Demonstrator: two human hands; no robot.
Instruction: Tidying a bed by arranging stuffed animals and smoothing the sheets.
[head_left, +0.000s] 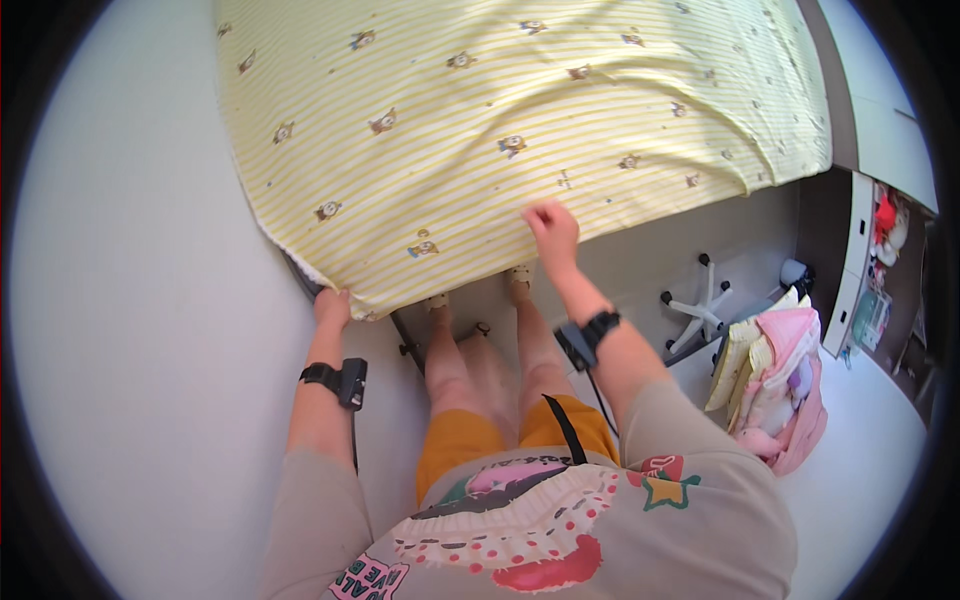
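A yellow-and-white striped sheet (450, 150) printed with small cartoon figures covers a bed in front of me, with curved wrinkles on its right part. At the sheet's near left corner my left hand (332, 306) grips the edge, its fingertips partly hidden. My right hand (553, 223) is over the near edge, right of the middle, fingers curled; whether it pinches any cloth cannot be told. Dark devices are strapped to both wrists.
A white wall runs along the left. To the right are a white swivel-chair base (697, 307), a pile of pink and yellow bedding with soft toys (776, 390), and a cabinet (851, 262) with open shelves. My feet are beneath the bed's near edge.
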